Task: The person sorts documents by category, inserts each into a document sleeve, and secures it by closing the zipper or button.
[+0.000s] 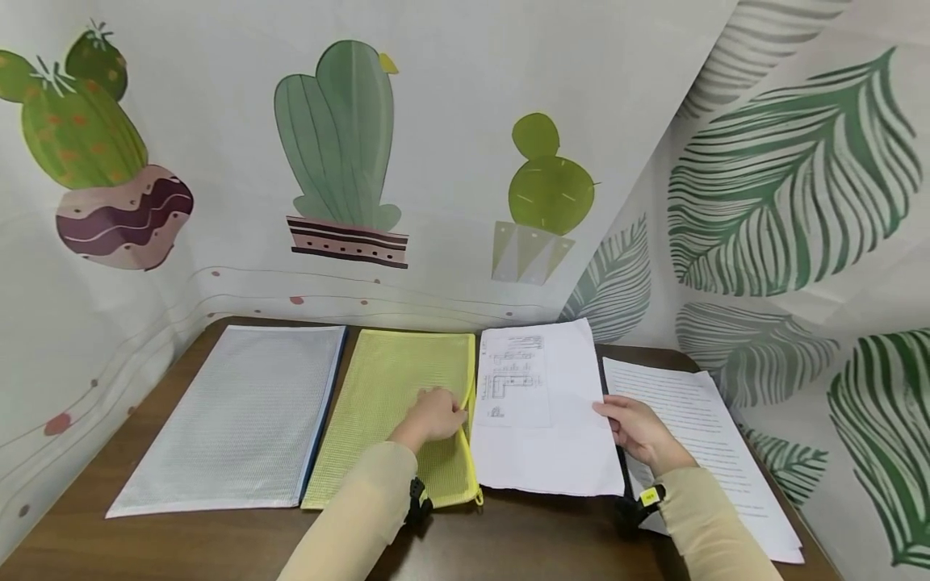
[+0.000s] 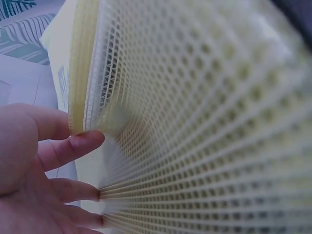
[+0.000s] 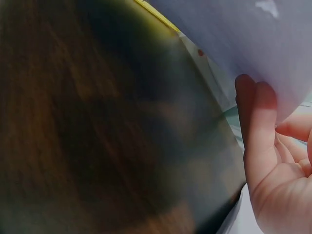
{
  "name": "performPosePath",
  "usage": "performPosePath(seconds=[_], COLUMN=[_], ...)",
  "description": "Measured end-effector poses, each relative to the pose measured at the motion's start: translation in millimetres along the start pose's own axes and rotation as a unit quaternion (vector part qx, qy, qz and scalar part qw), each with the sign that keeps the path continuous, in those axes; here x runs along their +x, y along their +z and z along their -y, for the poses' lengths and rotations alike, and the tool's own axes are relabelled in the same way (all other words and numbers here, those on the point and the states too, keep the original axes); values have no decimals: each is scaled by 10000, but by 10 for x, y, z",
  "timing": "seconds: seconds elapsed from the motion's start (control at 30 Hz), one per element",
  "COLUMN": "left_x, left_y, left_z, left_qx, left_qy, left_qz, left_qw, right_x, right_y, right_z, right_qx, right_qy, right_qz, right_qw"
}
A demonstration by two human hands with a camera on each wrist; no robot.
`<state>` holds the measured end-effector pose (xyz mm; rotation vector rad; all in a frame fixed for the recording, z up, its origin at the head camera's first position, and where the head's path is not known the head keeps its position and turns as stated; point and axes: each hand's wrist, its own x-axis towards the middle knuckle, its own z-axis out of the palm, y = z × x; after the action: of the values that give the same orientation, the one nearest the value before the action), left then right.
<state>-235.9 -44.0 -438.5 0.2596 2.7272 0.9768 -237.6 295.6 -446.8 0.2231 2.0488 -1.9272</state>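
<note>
1. Table (image 1: 225, 541), one.
2. White pouch (image 1: 236, 415), far left.
3. Yellow pouch (image 1: 407, 363), second of two, centre; both contents unclear.
4. Drawing sheet (image 1: 548, 428), one, beside yellow pouch.
5. Text pages (image 1: 701, 436), one stack, right.
6. Left hand (image 1: 433, 415) pinches yellow pouch's zip edge; right hand (image 1: 643, 432) pinches drawing sheet's right edge.

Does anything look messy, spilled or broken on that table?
Nothing looks spilled or broken. The printed text pages are slightly askew: their edges don't line up at the near right corner. The yellow mesh zipper pouch gapes where the left hand pinches its edge.
</note>
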Motion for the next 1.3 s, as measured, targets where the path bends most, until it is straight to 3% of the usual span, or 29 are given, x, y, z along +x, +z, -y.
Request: performPosePath(seconds=[0.33, 0.87, 1.3], left_x=[-15, -14, -29], left_y=[48, 127, 138], left_z=[25, 97, 98], left_qx=[-193, -445, -531], left_qy=[-119, -4, 77], left_qz=[-183, -439, -589], left_qw=[9996, 9980, 9968], right_x=[31, 17, 58], right_y=[54, 68, 117], right_z=[-59, -54, -101], right_qx=[98, 244, 225], right_qy=[-32, -33, -65], right_qz=[23, 336, 282], right_qw=[9999, 9991, 9993])
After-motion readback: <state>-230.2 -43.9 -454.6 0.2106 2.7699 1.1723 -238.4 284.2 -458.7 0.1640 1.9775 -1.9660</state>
